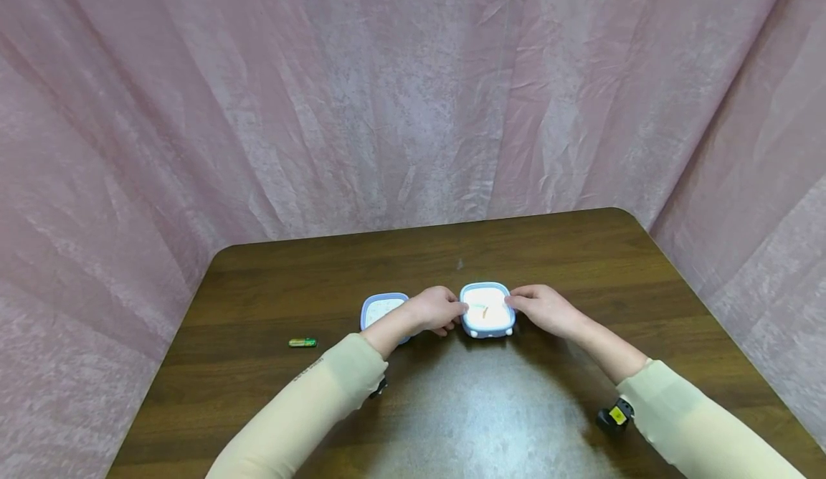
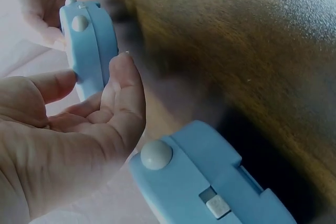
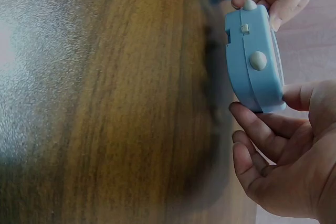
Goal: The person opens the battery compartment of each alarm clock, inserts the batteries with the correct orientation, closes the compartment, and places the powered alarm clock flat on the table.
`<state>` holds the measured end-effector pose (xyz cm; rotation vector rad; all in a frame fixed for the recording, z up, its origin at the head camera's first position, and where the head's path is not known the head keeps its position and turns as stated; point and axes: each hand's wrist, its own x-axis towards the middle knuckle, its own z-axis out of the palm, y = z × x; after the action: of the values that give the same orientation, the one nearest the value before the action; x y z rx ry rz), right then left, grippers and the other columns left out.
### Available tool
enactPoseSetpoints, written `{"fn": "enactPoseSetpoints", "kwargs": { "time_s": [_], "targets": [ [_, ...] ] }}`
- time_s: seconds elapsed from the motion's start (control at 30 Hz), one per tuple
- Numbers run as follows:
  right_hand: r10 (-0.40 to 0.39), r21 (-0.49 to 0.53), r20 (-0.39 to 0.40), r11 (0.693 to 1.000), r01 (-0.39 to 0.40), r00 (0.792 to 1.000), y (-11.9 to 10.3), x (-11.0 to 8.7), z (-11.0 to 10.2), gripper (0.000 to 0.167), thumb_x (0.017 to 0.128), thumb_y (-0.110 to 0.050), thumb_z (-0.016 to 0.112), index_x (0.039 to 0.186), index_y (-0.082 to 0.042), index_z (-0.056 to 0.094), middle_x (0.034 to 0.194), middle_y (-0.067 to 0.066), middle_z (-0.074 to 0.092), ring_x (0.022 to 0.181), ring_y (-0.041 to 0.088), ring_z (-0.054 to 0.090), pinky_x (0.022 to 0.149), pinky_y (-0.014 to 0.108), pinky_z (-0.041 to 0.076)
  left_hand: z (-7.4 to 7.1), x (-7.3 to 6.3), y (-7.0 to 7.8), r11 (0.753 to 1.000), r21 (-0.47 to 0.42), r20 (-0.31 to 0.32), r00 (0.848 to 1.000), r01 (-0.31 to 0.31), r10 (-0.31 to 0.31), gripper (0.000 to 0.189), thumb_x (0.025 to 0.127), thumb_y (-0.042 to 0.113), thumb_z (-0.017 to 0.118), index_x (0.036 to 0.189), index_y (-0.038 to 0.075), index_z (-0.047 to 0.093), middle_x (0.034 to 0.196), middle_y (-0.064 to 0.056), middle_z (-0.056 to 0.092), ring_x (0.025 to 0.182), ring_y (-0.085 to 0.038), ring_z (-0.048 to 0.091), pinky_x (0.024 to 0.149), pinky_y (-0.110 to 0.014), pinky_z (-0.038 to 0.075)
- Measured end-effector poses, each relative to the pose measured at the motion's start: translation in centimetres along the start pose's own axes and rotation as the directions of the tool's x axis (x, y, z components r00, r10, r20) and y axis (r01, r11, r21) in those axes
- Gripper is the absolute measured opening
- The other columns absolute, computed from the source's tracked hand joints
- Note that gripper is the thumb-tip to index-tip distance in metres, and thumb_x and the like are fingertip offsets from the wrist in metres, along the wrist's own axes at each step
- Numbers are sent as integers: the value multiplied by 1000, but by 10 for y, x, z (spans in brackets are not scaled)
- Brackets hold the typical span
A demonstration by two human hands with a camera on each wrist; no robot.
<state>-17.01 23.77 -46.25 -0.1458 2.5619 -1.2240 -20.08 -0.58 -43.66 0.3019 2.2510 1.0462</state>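
Head view shows the fingers of your left hand [image 1: 435,310] pinching the left edge of the blue clock-like device [image 1: 487,307], and the fingers of your right hand [image 1: 545,310] pinching its right edge, so it sits directly between your hands with its bright white face toward the head camera. Both wrist views show your thumbs on the face side and other fingers curled round toward the back; whether its underside touches the bench [image 1: 258,414], you cannot tell from these angles. Seen from the front it is nearly square, so no long axis stands out; it lies just right of your left fingers and just left of your right ones, neither hand clearly nearer. On the left, a second blue device [image 1: 381,308] lies on the bench, partly hidden by your left hand and wrist. Farther left, well apart, lies a green battery [image 1: 302,343], its long axis running left to right, nearer your left hand. Beyond the bench's far edge hangs a pink curtain [image 1: 413,142].
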Motion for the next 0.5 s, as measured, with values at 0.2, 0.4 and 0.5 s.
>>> {"fn": "enactPoseSetpoints", "kwargs": {
  "time_s": [0.2, 0.4, 0.5],
  "targets": [
    [0, -38, -1, 999, 0, 1000, 1, 0, 3, 51, 106, -33, 52, 134, 9, 61, 133, 23, 63, 131, 42, 52, 106, 57, 41, 4, 4, -3, 1000, 3, -1, 1000, 1, -1, 24, 106, 19, 57, 100, -1, 70, 96, -17, 69, 89, -30, 67, 75, -36, 59],
    [14, -83, -17, 996, -15, 1000, 0, 0, 4, 49, 105, -33, 52, 134, 6, 63, 133, 21, 64, 130, 40, 53, 105, 57, 42, 8, 7, -4, 999, 52, -2, 1000, -7, 7, 24, 105, 18, 57, 97, -1, 69, 94, -17, 68, 84, -27, 68, 72, -33, 58],
    [2, -107, -27, 994, -5, 1000, -2, -1, 5, 46, 105, -30, 53, 131, 5, 65, 130, 20, 66, 128, 39, 55, 105, 56, 42, 8, 7, -4, 998, 67, 0, 1000, -10, 10, 24, 105, 18, 58, 96, -1, 69, 93, -16, 68, 82, -26, 67, 73, -34, 58]
  ]
}}
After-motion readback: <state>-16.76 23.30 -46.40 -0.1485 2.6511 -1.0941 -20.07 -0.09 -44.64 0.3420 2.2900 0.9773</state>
